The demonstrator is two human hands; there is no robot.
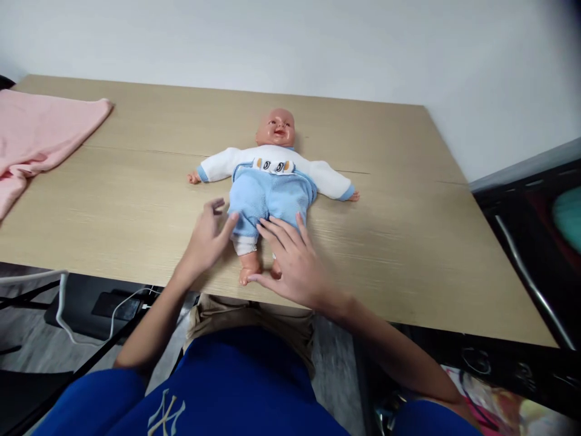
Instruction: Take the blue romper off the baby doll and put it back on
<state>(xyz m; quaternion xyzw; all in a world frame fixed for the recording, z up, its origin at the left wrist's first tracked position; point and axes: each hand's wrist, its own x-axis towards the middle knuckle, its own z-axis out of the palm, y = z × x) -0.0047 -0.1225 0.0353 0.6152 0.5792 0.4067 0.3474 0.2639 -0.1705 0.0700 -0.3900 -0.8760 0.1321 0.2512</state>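
Note:
A baby doll [272, 163] lies on its back on the wooden table, head toward the wall and feet toward me. It wears a white long-sleeved top and light blue overalls [254, 191] with a face pattern on the chest. Its arms are spread out to both sides. My left hand [209, 236] is beside the doll's leg on the left, fingers apart, thumb at the edge of the overalls. Over the other leg lies my right hand [295, 263], fingers spread, covering most of that leg and foot. The bare foot [249, 269] on the left shows.
A pink cloth [40, 133] lies at the table's left end. The table [408, 242] meets a white wall at the back. Below its front edge on the left are a phone [117, 306] and white cables. A dark rack with a metal bar stands at the right.

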